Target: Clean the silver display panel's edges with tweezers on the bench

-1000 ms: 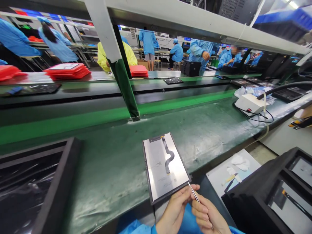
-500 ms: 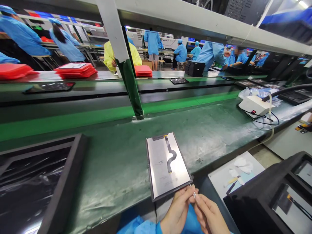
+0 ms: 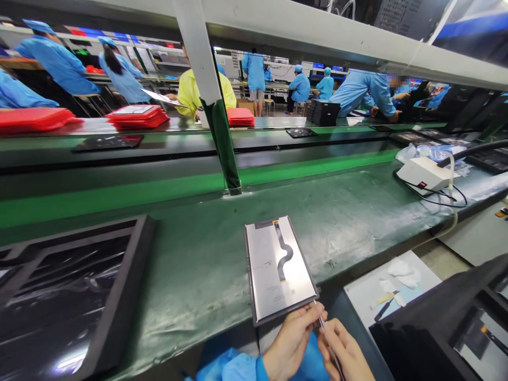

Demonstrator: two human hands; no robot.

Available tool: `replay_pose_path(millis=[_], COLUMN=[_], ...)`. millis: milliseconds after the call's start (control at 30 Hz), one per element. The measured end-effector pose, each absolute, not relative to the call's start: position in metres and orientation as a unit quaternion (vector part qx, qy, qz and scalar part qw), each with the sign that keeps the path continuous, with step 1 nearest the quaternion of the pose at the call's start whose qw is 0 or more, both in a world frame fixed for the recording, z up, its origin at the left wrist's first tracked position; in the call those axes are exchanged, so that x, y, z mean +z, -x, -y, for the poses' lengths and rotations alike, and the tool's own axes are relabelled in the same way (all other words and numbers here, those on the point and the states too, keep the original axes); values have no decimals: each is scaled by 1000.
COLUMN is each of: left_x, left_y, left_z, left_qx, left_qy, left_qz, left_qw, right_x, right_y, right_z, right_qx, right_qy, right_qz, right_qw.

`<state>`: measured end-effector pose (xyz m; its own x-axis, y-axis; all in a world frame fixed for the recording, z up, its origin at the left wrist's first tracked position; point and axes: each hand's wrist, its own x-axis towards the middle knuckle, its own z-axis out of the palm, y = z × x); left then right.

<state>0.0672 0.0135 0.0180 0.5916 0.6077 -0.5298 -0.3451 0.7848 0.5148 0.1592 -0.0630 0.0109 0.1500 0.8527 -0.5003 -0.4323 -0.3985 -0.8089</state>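
Note:
A flat silver display panel [image 3: 273, 275] with a dark wavy flex cable [image 3: 282, 253] lies on the green bench mat, its near edge over the bench edge. Just below that near right corner, my right hand [image 3: 346, 353] is closed on thin metal tweezers [image 3: 327, 338] whose tip points up toward the corner. My left hand [image 3: 292, 341] sits beside it with fingers pinched at the tweezers' tip; whether they hold anything small I cannot make out. Blue sleeves cover both wrists.
A black tray [image 3: 119, 296] with clear film sits at the left, another black tray [image 3: 444, 328] at the right. A white sheet [image 3: 397, 286] with scraps lies below the bench. A white box [image 3: 423, 173] with cables stands far right. A post [image 3: 222, 137] rises behind; people work beyond.
The view has shifted a little left, so everything sits further right. My hands stay together at the panel's near corner; the right hand slid lower along the tweezers.

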Motion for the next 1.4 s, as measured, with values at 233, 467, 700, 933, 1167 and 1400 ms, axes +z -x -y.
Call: replay_pose_path(millis=[233,467,700,933,1167,1400], left_x=[26,26,20,40,39,27], left_y=[-63,-60,-63,17,49,43], left_z=[-12,-13,-12,-10,-45,-51], left_qx=[257,261,250,170,340,314], left_qy=[-205,-240,-301,-668,-895,-917], left_qz=[-352,-351,-368,-338,-266,-246], left_qw=[877,867,844,641,108,24], right_x=[6,24,19,26,24,4], right_y=[-163,-158,-157,-155,-156,-160], right_z=[66,66,61,60,60,60], right_qx=[636,622,596,578,567,598], right_qy=[550,576,598,592,601,577], right_qz=[168,157,194,161,168,153], right_qw=[514,507,500,538,538,535])
